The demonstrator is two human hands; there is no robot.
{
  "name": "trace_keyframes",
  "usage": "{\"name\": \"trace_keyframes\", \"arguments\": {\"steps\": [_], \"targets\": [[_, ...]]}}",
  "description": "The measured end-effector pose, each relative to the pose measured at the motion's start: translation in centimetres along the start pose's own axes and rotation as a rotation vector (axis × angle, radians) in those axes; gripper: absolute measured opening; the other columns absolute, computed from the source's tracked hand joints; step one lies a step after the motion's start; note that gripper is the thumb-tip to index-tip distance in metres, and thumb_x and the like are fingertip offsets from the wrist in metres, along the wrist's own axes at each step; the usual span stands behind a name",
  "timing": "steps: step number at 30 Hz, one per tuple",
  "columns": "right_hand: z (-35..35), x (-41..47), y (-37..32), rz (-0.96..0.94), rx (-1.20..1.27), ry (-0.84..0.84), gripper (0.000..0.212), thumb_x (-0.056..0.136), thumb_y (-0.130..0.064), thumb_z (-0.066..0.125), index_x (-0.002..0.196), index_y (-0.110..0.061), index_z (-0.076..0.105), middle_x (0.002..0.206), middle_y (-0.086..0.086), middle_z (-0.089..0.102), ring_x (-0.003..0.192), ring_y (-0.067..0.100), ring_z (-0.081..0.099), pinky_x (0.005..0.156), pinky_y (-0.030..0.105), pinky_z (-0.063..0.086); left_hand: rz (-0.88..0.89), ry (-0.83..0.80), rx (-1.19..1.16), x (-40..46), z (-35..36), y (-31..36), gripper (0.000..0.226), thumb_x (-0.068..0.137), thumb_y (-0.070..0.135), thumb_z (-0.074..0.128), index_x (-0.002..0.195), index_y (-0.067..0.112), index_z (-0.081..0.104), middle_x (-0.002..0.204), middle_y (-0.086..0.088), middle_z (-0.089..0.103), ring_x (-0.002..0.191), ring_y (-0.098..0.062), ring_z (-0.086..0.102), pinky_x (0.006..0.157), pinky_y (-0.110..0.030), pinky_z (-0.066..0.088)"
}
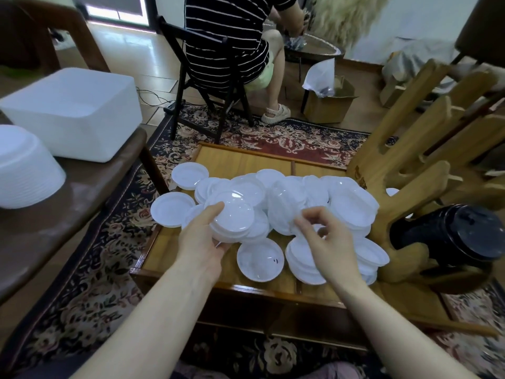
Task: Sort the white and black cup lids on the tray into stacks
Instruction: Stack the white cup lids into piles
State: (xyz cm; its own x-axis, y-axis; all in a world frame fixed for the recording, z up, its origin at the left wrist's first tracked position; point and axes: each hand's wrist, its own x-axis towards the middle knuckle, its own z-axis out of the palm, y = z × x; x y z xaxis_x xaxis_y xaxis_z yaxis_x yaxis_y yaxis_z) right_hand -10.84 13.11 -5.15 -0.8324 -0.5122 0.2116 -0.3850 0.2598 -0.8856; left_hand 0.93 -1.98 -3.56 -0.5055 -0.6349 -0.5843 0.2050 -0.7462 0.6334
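A: White lids [276, 203], item one. Location?

B: Heaped loose on the wooden tray [240, 160], spreading beyond and to both sides of the two hands. A few lie apart: one flat lid [260, 259] sits on the tray between the wrists, and two more [172, 210] overhang the tray edge, outward of the left hand.

A: Left hand [203, 242], condition?

B: Fingers curled round a short stack of white lids [232, 222]; the thumb lies across the top lid, the rest of the fingers are under it and hidden. The stack is lifted slightly over the heap.

A: Right hand [326, 236]?

B: Thumb and forefinger drawn together over the heap, the other fingers curled. It looks like a pinch on the rim of a single white lid, but white on white blurs the edge, so I cannot tell whether anything is really caught.

A: Black lids?

B: One dark stack [461, 233], lying on its side in a wooden rack [396, 170], outward of the right hand and off the heap. None show among the white ones.

A: Step in hand?

B: By my reading, gathering whites one at a time onto the left-hand stack. Much of the heap is unsorted.

A: Next move requires?

B: Freeing one lid without dragging its nested neighbours, turning it the same way up as the stack, then seating it squarely so it nests.

A: Other entries?

B: White tub [73, 110] and nested white bowls [24, 170] on the counter beyond the left hand.
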Motion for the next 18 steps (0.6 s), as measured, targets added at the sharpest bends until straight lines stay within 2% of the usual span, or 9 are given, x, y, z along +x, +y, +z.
{"name": "trace_keyframes", "arguments": {"steps": [2,3,5,7,11,14,16,18], "targets": [[-1.2,0.4,-1.4,0.22,0.338,0.023,0.003,0.093,-0.016,0.064,0.091,-0.014,0.063,0.076,-0.007,0.07,0.069,0.004,0.062,0.065,0.016,0.049,-0.019,-0.014,0.02,-0.2,0.2,-0.6,0.036,0.088,0.013,0.07,0.123,0.013,0.062,0.117,-0.01,0.071,0.109,-0.029,0.066,0.101,-0.048,0.052],[-1.7,0.6,-1.7,0.309,0.519,-0.004,0.007,0.091,-0.017,0.062,0.094,-0.01,0.063,0.077,-0.004,0.07,0.068,0.007,0.064,0.063,0.02,0.051,-0.035,-0.026,0.034,-0.3,0.3,-0.9,0.03,0.088,0.013,0.07,0.117,0.013,0.064,0.117,-0.011,0.071,0.109,-0.029,0.066,0.102,-0.048,0.051],[-2.5,0.6,-2.0,0.448,0.827,-0.111,0.022,0.085,-0.018,0.061,0.103,-0.005,0.061,0.087,0.002,0.073,0.076,0.012,0.068,0.06,0.023,0.055,-0.068,-0.07,0.058,-0.7,0.7,-1.6,0.019,0.089,0.014,0.07,0.108,0.013,0.066,0.116,-0.011,0.072,0.109,-0.028,0.067,0.101,-0.047,0.051],[-2.7,0.1,-2.2,0.543,0.948,-0.207,0.034,0.081,-0.015,0.061,0.112,-0.002,0.06,0.097,0.008,0.073,0.084,0.017,0.071,0.062,0.025,0.058,-0.09,-0.15,0.068,-1.2,1.1,-2.2,0.021,0.091,0.017,0.068,0.112,0.012,0.067,0.113,-0.01,0.074,0.106,-0.026,0.069,0.095,-0.044,0.055],[-2.1,-0.6,-2.0,0.572,0.868,-0.315,0.059,0.075,-0.005,0.066,0.131,0.002,0.049,0.097,0.015,0.07,0.081,0.024,0.071,0.067,0.03,0.059,-0.125,-0.246,0.075,-1.4,1.3,-2.6,0.037,0.094,0.025,0.065,0.127,0.01,0.064,0.117,-0.011,0.073,0.11,-0.027,0.069,0.085,-0.038,0.059],[-2.2,-0.5,-2.3,0.51,0.691,-0.374,0.077,0.069,-0.004,0.073,0.139,-0.016,0.042,0.094,0.017,0.071,0.083,0.03,0.071,0.069,0.033,0.059,-0.135,-0.263,0.097,-1.5,1.2,-2.6,0.041,0.092,0.026,0.066,0.129,0.009,0.063,0.121,-0.012,0.072,0.113,-0.03,0.068,0.083,-0.036,0.061],[-2.7,-0.3,-2.3,0.413,0.44,-0.455,0.088,0.067,-0.014,0.084,0.14,-0.031,0.039,0.105,0.015,0.07,0.086,0.025,0.07,0.067,0.029,0.055,-0.127,-0.276,0.12,-1.6,1.2,-2.5,0.041,0.091,0.024,0.066,0.129,0.009,0.063,0.121,-0.012,0.072,0.113,-0.03,0.068,0.081,-0.035,0.062],[-3.0,-0.2,-2.3,0.294,0.14,-0.462,0.092,0.06,-0.034,0.088,0.136,-0.041,0.038,0.115,0.002,0.064,0.088,0.009,0.067,0.07,0.024,0.05,-0.129,-0.288,0.125,-1.5,1.2,-2.4,0.04,0.091,0.023,0.066,0.128,0.009,0.063,0.122,-0.013,0.071,0.113,-0.031,0.068,0.078,-0.034,0.062]]}}
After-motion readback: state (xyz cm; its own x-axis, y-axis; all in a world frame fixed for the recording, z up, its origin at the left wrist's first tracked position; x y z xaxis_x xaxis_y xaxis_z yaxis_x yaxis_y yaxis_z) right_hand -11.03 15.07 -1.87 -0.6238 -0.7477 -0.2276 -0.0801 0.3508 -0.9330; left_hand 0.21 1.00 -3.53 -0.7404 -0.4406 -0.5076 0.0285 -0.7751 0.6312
